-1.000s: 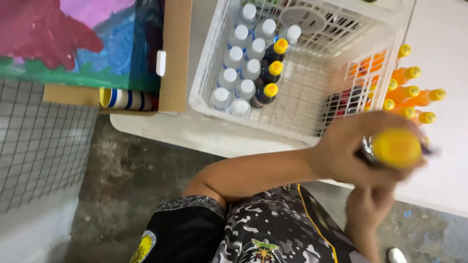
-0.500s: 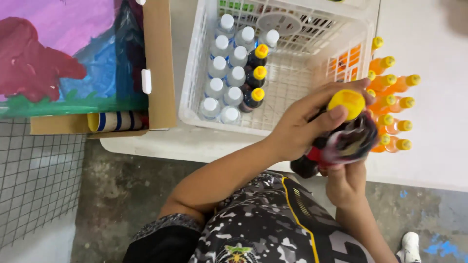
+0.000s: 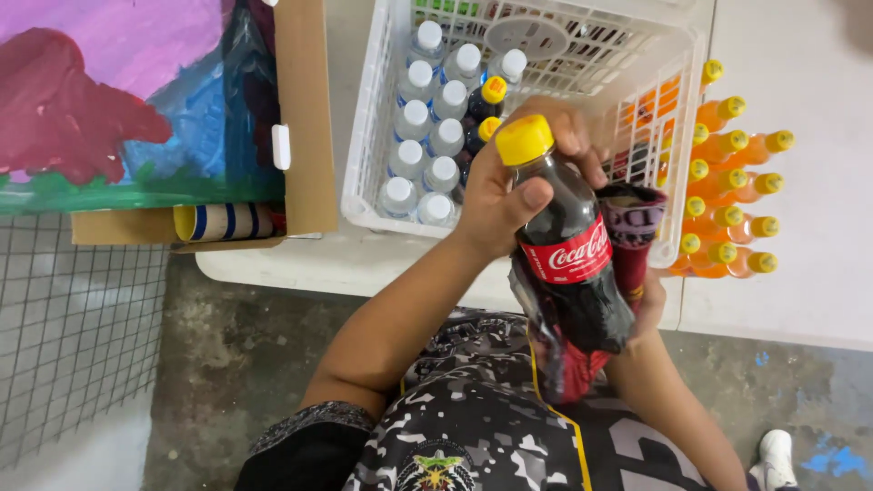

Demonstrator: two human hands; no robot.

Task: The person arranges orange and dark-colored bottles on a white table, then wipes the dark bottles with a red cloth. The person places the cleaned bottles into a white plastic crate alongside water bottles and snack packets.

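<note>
Here the left hand (image 3: 509, 186) is wrapped around the neck of a dark cola bottle (image 3: 568, 255) with a yellow cap, thumb pressed on its shoulder, holding it just in front of the white basket (image 3: 368, 136). The right hand (image 3: 647, 305) sits under and behind the bottle; only some fingers show, apparently curled round it and torn plastic wrap (image 3: 632, 223), so its grip is hard to make out. Orange bottles (image 3: 732, 173) lie beside the basket, partly screened by its wall.
</note>
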